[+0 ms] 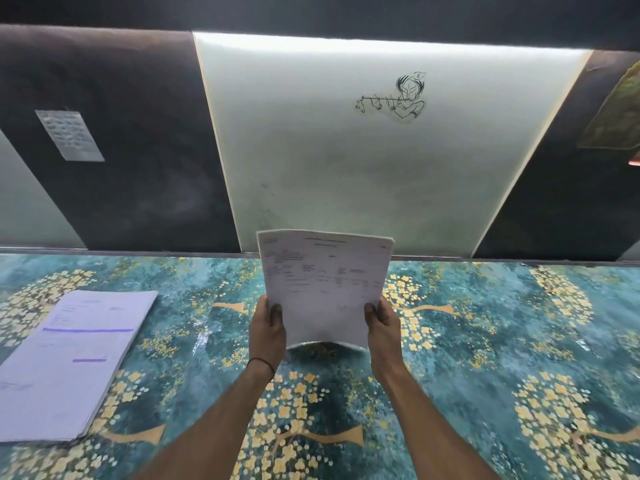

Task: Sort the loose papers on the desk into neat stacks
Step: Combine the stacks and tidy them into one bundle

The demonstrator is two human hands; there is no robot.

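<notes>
A bundle of printed white papers (325,285) stands upright in the middle of the desk, its lower edge bowed on or just above the surface. My left hand (266,329) grips its lower left side and my right hand (382,325) grips its lower right side, thumbs on the front sheet. A thick flat stack of papers (69,362) with purple lines lies on the desk at the left, well apart from my hands.
The desk (485,358) is covered in a teal sheet with yellow flower trees. Behind it rises a wall with a white panel (346,161) bearing a small ink drawing, dark panels either side, and a note (69,135) stuck at left.
</notes>
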